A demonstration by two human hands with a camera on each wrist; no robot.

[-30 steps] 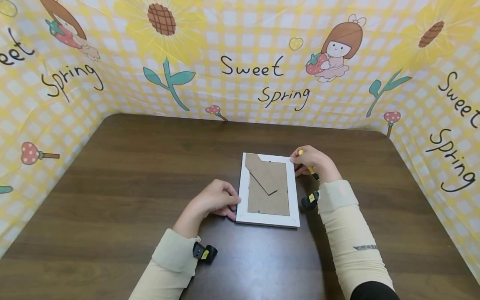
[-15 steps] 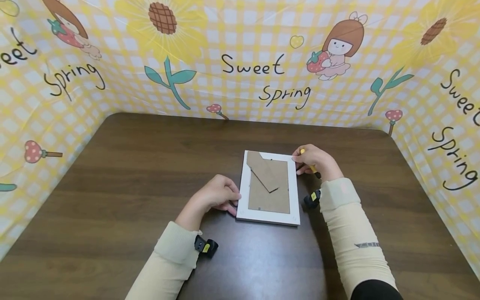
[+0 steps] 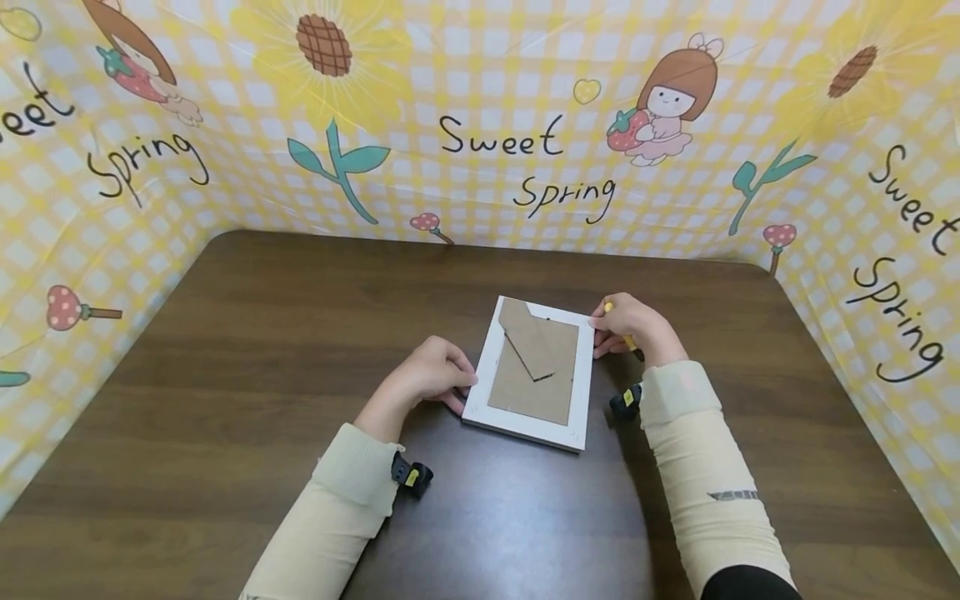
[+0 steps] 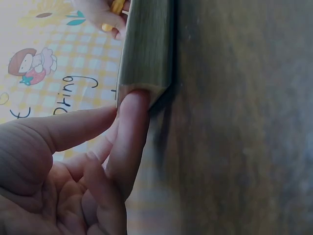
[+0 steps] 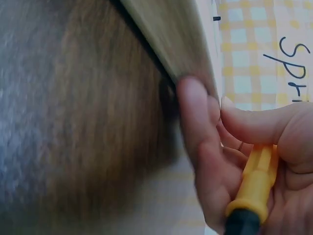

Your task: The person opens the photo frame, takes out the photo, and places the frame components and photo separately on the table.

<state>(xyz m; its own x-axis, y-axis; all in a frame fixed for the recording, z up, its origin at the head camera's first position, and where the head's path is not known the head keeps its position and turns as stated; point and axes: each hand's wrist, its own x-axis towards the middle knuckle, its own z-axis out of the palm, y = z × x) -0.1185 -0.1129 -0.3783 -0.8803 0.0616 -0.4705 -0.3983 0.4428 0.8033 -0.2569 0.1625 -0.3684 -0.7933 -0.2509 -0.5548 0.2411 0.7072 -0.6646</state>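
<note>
A white picture frame [image 3: 525, 426] lies back side up near the middle of the table, turned slightly clockwise. Its brown backing board [image 3: 532, 400] has a dark-edged stand flap. My left hand [image 3: 431, 371] pinches the lower left edge, thumb on top and a finger against the side, as the left wrist view shows. The far right corner is pinched by my right hand [image 3: 633, 329]. Tucked in that palm is a yellow-handled tool [image 5: 259, 176] with a black end; its other end is hidden. Under the frame, a dark gap and shadow show in the wrist views.
The dark brown wooden table [image 3: 262, 375] spreads out on all sides of the frame. A yellow checked cloth [image 3: 480, 67] with printed flowers and words walls in the back and both sides. Black wrist cameras [image 3: 412, 475] sit on both cuffs.
The picture frame has turned a little clockwise, its far end to the right and its near end to the left. My left hand has moved forward with it; both hands keep their grip.
</note>
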